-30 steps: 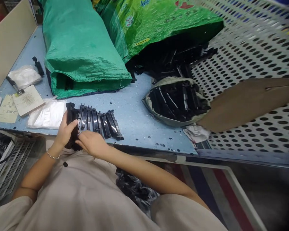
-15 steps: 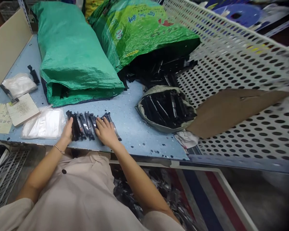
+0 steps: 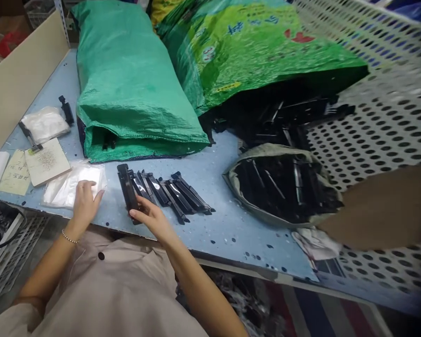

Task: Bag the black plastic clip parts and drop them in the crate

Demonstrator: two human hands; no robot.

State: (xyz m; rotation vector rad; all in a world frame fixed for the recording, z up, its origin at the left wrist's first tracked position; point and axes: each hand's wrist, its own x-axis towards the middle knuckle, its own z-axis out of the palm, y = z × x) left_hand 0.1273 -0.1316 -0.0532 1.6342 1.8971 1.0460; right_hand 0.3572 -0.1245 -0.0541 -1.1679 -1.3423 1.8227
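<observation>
My left hand (image 3: 85, 202) rests on a stack of clear plastic bags (image 3: 61, 187), its fingers stretched out and apart. With thumb and fingers my right hand (image 3: 153, 218) grips a black plastic strip-like part (image 3: 126, 185), tilted at the left end of a row. Several similar black parts (image 3: 175, 194) lie side by side on the blue tabletop (image 3: 210, 182), just beyond that hand. Whether more than one part is in the grip, I cannot tell.
A teal woven sack (image 3: 126, 84) and a printed green sack (image 3: 259, 51) lie behind. Black parts fill a grey-green cloth bag (image 3: 280, 187) at right, by a perforated white panel (image 3: 379, 126). Left are a pad (image 3: 47, 161), a note (image 3: 14, 175) and another bag bundle (image 3: 44, 124).
My left hand has left the black parts and moved left onto the plastic bags. My right hand has shifted to the row's left end and taken hold there. The view has shifted.
</observation>
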